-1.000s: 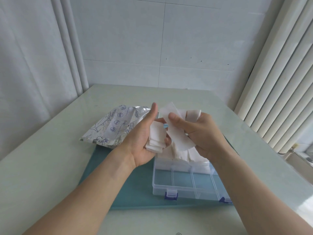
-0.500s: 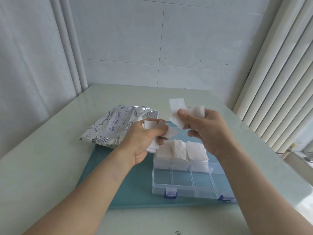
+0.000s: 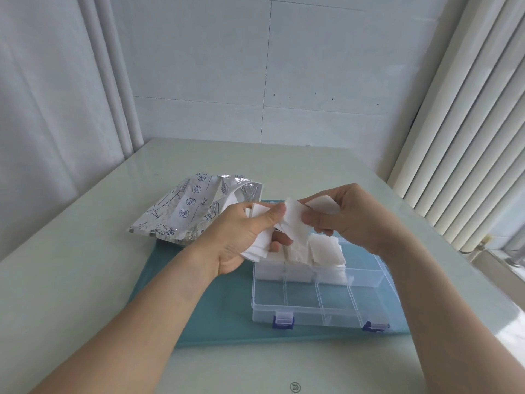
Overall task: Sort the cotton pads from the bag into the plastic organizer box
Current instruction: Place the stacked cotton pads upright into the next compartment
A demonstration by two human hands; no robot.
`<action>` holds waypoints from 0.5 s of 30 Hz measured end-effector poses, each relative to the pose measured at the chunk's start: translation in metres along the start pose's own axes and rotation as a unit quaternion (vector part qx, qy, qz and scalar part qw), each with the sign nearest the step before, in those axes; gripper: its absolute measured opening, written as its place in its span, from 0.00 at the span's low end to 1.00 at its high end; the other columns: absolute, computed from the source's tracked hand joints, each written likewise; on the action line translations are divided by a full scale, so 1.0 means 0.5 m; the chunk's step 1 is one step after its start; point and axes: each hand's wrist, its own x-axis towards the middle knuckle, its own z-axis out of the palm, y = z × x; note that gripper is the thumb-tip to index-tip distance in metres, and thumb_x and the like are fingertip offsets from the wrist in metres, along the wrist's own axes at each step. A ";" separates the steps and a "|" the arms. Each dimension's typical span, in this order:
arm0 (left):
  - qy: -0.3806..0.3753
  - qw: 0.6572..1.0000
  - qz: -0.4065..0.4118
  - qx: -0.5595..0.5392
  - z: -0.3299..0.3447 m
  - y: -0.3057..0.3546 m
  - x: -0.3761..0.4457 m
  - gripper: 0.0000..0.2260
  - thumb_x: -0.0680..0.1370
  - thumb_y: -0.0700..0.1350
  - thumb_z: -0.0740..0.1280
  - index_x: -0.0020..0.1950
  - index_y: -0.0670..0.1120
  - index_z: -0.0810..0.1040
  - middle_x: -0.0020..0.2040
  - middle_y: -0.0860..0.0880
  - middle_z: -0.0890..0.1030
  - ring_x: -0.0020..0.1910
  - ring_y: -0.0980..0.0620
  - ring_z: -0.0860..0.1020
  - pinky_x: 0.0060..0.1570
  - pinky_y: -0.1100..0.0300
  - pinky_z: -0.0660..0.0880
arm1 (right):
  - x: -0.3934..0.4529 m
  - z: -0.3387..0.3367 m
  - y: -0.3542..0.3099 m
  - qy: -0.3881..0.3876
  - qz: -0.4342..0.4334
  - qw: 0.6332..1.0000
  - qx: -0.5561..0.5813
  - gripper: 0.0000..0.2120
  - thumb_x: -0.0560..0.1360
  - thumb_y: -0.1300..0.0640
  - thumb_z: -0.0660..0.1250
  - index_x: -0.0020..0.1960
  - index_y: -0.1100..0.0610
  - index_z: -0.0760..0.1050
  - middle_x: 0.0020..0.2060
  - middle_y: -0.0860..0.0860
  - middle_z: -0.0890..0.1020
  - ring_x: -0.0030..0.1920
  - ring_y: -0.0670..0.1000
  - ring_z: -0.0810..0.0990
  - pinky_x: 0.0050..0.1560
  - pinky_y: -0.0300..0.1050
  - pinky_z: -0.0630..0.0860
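My left hand grips a stack of white cotton pads above the left end of the clear plastic organizer box. My right hand pinches a few loose pads that meet the left thumb, a little above the box. The box's far row of compartments holds piles of pads; its near row shows none. The silver printed bag lies open-mouthed on the table, left of the hands.
The box sits on a teal mat on a pale green table. The box has blue latches on its near side. A tiled wall stands behind, a curtain on the left, and vertical blinds on the right.
Both hands came back together: the right hand dropped and moved left with its pads until they meet the left thumb. The left hand rose slightly with its stack.
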 end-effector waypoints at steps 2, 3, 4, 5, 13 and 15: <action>-0.001 1.000 -0.002 -0.008 0.001 0.002 0.001 0.15 0.77 0.46 0.69 0.55 0.35 0.77 0.42 0.38 0.82 0.37 0.44 0.83 0.33 0.60 0.77 | 0.001 0.003 -0.002 0.025 0.001 1.000 -0.002 0.07 0.73 0.59 0.76 0.49 0.50 0.86 0.31 0.53 0.82 0.31 0.49 0.74 0.37 0.46 0.71; 0.003 1.000 -0.002 -0.017 0.001 0.003 0.001 0.11 0.79 0.44 0.68 0.54 0.36 0.78 0.42 0.38 0.82 0.37 0.43 0.83 0.33 0.59 0.77 | 0.000 0.004 -0.004 0.037 0.001 0.999 0.008 0.06 0.72 0.60 0.77 0.49 0.52 0.86 0.31 0.53 0.83 0.30 0.48 0.74 0.36 0.44 0.71; 0.010 1.000 0.001 -0.026 0.000 0.004 0.001 0.09 0.80 0.42 0.67 0.53 0.36 0.78 0.42 0.38 0.82 0.37 0.42 0.83 0.32 0.59 0.77 | 0.001 0.005 -0.004 0.045 0.002 0.999 0.020 0.05 0.73 0.60 0.76 0.47 0.54 0.85 0.30 0.53 0.82 0.29 0.48 0.74 0.36 0.44 0.71; 0.018 0.999 0.005 -0.035 0.000 0.005 0.002 0.07 0.79 0.39 0.67 0.53 0.36 0.79 0.42 0.39 0.83 0.36 0.43 0.83 0.32 0.59 0.78 | 0.001 0.004 -0.004 0.049 0.005 0.998 0.029 0.02 0.73 0.60 0.76 0.46 0.56 0.85 0.30 0.54 0.82 0.29 0.49 0.73 0.35 0.44 0.70; 0.098 0.993 0.053 -0.042 0.002 -0.006 0.010 0.07 0.76 0.32 0.70 0.51 0.39 0.83 0.41 0.42 0.84 0.31 0.48 0.81 0.31 0.59 0.79 | 0.004 0.011 0.002 0.049 0.076 0.996 0.013 0.10 0.73 0.51 0.75 0.39 0.57 0.82 0.26 0.53 0.79 0.27 0.52 0.71 0.36 0.45 0.69; 0.113 0.991 0.069 -0.028 0.003 -0.009 0.011 0.07 0.75 0.32 0.70 0.50 0.40 0.83 0.40 0.42 0.84 0.33 0.48 0.82 0.31 0.58 0.79 | 0.003 0.011 0.005 0.012 0.096 0.995 0.015 0.12 0.72 0.48 0.75 0.39 0.57 0.83 0.25 0.53 0.78 0.28 0.52 0.71 0.34 0.44 0.69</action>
